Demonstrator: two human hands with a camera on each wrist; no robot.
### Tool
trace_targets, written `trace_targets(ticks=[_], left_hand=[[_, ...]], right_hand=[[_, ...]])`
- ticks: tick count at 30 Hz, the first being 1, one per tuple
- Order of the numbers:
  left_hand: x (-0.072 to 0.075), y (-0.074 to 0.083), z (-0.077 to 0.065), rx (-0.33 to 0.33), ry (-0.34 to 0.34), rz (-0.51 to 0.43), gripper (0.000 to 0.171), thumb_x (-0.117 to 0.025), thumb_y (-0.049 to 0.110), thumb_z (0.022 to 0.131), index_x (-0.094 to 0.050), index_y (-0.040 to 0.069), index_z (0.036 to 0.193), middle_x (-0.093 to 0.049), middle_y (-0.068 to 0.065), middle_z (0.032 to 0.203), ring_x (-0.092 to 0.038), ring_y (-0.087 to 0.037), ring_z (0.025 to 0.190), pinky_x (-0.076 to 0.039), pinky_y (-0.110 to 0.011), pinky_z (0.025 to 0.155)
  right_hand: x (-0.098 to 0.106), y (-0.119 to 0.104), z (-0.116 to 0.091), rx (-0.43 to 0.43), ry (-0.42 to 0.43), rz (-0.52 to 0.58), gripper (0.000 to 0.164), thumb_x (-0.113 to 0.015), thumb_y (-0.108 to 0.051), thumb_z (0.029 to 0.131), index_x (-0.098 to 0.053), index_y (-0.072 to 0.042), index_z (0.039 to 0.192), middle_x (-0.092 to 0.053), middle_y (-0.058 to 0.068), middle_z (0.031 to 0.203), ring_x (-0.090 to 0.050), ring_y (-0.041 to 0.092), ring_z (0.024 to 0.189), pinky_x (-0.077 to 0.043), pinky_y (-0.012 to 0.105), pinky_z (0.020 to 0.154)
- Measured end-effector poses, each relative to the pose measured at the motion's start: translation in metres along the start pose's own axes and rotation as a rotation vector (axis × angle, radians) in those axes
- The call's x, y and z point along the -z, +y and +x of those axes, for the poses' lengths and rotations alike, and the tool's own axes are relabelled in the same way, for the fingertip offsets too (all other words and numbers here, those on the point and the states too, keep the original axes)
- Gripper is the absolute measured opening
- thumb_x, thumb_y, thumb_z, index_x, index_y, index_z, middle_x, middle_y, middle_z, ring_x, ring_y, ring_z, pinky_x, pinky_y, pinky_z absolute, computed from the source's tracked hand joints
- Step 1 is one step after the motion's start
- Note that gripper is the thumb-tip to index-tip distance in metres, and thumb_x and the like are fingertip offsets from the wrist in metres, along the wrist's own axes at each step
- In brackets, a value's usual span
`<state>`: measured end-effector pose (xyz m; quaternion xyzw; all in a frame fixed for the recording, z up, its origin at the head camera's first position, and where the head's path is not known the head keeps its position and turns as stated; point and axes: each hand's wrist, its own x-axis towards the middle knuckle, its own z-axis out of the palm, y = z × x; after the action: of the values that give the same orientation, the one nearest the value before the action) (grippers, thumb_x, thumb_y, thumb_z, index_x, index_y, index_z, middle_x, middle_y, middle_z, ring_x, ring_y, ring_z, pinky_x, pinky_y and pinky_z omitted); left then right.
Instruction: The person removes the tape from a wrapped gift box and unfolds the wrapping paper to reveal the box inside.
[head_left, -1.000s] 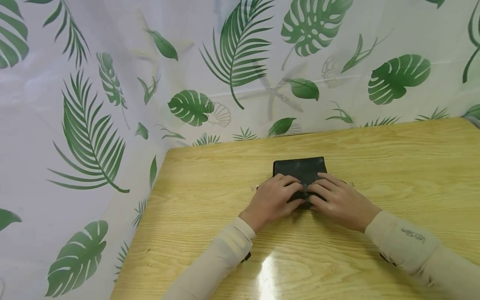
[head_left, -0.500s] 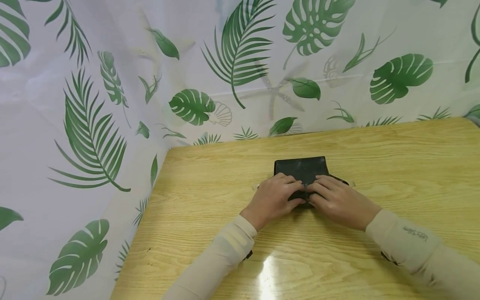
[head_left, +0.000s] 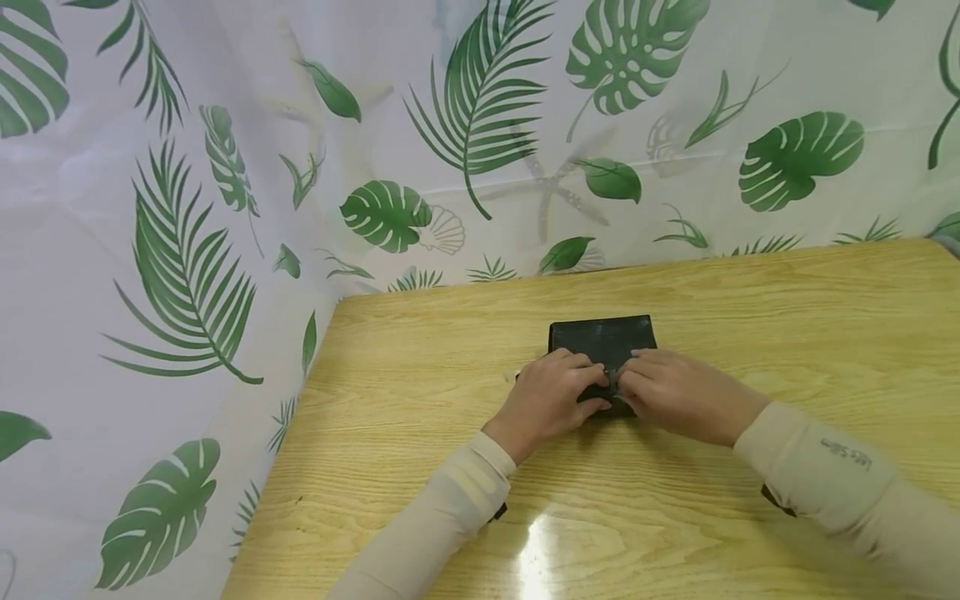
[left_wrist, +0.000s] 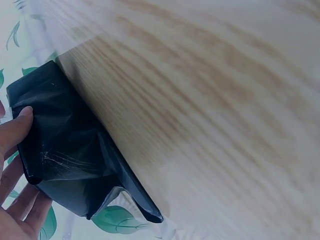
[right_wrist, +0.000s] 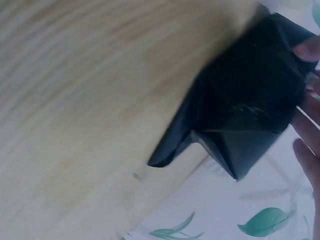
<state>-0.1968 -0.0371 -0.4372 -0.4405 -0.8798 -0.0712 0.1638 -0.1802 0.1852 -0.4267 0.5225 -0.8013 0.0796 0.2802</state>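
A black package in glossy, creased wrapping (head_left: 600, 336) lies between both hands on the table. My left hand (head_left: 543, 398) grips its left side: the thumb lies on the wrapping (left_wrist: 65, 135) and the other fingers reach round the far side. With curled fingers, my right hand (head_left: 686, 396) pinches at the middle of the package, its fingertips close to the left hand's. A small shiny translucent strip (head_left: 612, 380) shows between the two hands. In the right wrist view, the loose end of the wrapping (right_wrist: 170, 150) sticks out as an open folded flap.
The wood-grain table (head_left: 420, 367) spreads around the hands. A white cloth with green leaf prints (head_left: 480, 125) hangs behind the table and along its left side. A bright glare spot (head_left: 535, 550) shows near the front.
My right hand's fingers have curled in more tightly at the package's middle, and the hand now covers the dark flap that stuck out at the right. The left hand keeps its hold.
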Motion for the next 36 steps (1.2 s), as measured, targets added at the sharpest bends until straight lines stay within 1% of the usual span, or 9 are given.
trace_targets(ticks=[1,3,5,8,17,28,31,35,36], left_hand=[[0.0,0.0,0.0,0.002,-0.002,-0.001,0.025,-0.078,0.04,0.09,-0.078,0.022,0.106,-0.072,0.009,0.103,-0.063,-0.007,0.093,-0.052,-0.016,0.083],[0.0,0.0,0.0,0.003,-0.003,-0.005,0.025,-0.078,0.04,0.09,-0.078,0.022,0.106,-0.073,0.009,0.104,-0.064,-0.008,0.094,-0.052,-0.016,0.083],[0.001,-0.001,0.0,0.003,-0.001,-0.009,0.025,-0.078,0.04,0.09,-0.079,0.021,0.106,-0.073,0.009,0.104,-0.064,-0.008,0.093,-0.051,-0.015,0.083],[0.002,0.0,0.0,0.003,0.0,-0.009,0.025,-0.077,0.041,0.09,-0.079,0.021,0.106,-0.073,0.009,0.103,-0.064,-0.008,0.093,-0.051,-0.015,0.082],[0.001,0.0,0.001,0.012,-0.011,-0.021,0.025,-0.077,0.041,0.09,-0.08,0.022,0.107,-0.073,0.009,0.103,-0.065,-0.008,0.094,-0.052,-0.016,0.083],[0.0,0.0,0.001,0.016,-0.02,-0.027,0.027,-0.079,0.041,0.088,-0.079,0.021,0.106,-0.073,0.008,0.101,-0.067,-0.009,0.095,-0.054,-0.018,0.085],[0.001,-0.002,0.001,0.02,-0.059,-0.085,0.031,-0.076,0.041,0.091,-0.077,0.019,0.112,-0.073,0.007,0.108,-0.067,-0.011,0.106,-0.052,-0.02,0.092],[0.009,-0.008,0.002,0.008,-0.085,-0.163,0.029,-0.07,0.036,0.097,-0.075,0.015,0.117,-0.073,0.004,0.114,-0.064,-0.014,0.115,-0.048,-0.022,0.1],[0.012,-0.009,0.003,-0.007,-0.085,-0.171,0.026,-0.069,0.032,0.098,-0.075,0.014,0.116,-0.074,0.004,0.112,-0.064,-0.014,0.113,-0.047,-0.023,0.101]], right_hand=[[0.001,0.001,0.001,-0.008,-0.008,0.023,0.048,-0.022,-0.024,0.11,-0.058,-0.007,0.083,-0.057,0.0,0.078,-0.055,0.013,0.068,-0.056,0.031,0.065],[0.004,0.002,0.004,-0.031,-0.037,0.065,0.03,-0.044,-0.017,0.108,-0.055,-0.01,0.082,-0.053,-0.003,0.076,-0.049,0.01,0.065,-0.05,0.027,0.057],[0.007,0.003,0.006,-0.063,-0.078,0.1,0.02,-0.064,-0.009,0.099,-0.054,-0.012,0.082,-0.051,-0.005,0.075,-0.046,0.007,0.064,-0.045,0.025,0.054],[0.012,0.004,0.009,-0.119,-0.148,0.139,0.032,-0.081,0.002,0.079,-0.053,-0.014,0.083,-0.049,-0.007,0.075,-0.044,0.005,0.064,-0.044,0.022,0.054],[0.021,0.011,0.014,-0.2,-0.291,0.284,0.028,-0.072,0.002,0.09,-0.05,-0.015,0.087,-0.042,-0.011,0.074,-0.034,-0.001,0.059,-0.034,0.018,0.052],[0.023,0.013,0.02,-0.308,-0.39,0.341,0.021,-0.071,-0.003,0.094,-0.054,-0.015,0.091,-0.053,-0.01,0.079,-0.044,0.0,0.063,-0.042,0.021,0.054],[0.024,0.01,0.016,-0.274,-0.343,0.337,0.023,-0.076,-0.004,0.09,-0.056,-0.015,0.094,-0.058,-0.009,0.083,-0.05,-0.001,0.065,-0.047,0.02,0.055],[0.023,0.008,0.006,-0.151,-0.175,0.284,0.033,-0.087,-0.004,0.078,-0.061,-0.012,0.097,-0.062,-0.004,0.093,-0.057,0.005,0.076,-0.053,0.025,0.063],[0.023,0.007,0.005,-0.123,-0.132,0.262,0.03,-0.087,-0.01,0.08,-0.062,-0.012,0.097,-0.062,-0.003,0.095,-0.058,0.008,0.08,-0.054,0.027,0.065]])
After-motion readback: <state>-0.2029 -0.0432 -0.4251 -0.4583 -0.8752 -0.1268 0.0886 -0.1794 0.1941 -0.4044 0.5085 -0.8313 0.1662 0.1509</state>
